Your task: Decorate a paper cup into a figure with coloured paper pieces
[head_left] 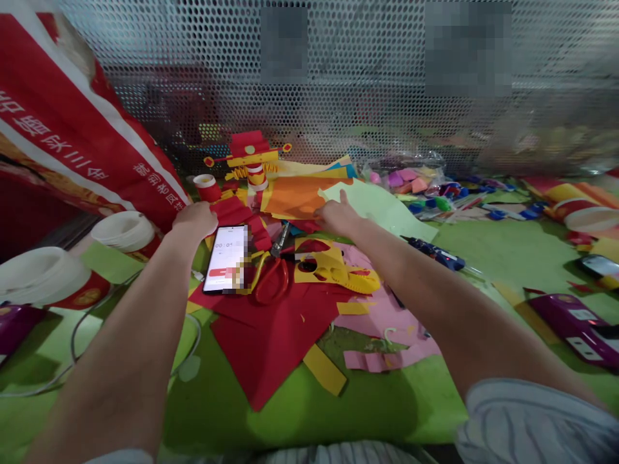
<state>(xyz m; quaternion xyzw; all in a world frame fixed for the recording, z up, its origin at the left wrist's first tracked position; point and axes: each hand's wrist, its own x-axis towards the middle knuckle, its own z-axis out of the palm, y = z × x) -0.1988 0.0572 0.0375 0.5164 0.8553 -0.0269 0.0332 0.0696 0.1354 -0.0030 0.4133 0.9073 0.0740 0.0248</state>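
Observation:
My left hand (196, 220) is at the edge of some folded red paper (236, 212), just above the phone (225, 258), which shows a timer. Its fingers bend downward, and their tips are not clear. My right hand (338, 216) reaches over the orange paper sheets (294, 196) and the near edge of a pale green sheet (382, 206). One of its fingers sticks up apart from the others. Between my arms lie red-handled scissors (271, 283), a yellow paper piece with cut-out holes (316, 264), a yellow crinkled strip (358, 278) and red paper (275, 341).
Behind stand a red-and-yellow paper hat figure (251, 158) and a small red cup (207, 188). Stacked paper cups (48, 280) and a large red bag (87, 116) are at left. Pens (440, 254), bagged clay (406, 177) and a purple device (575, 325) lie right. A perforated metal panel (338, 84) closes the back.

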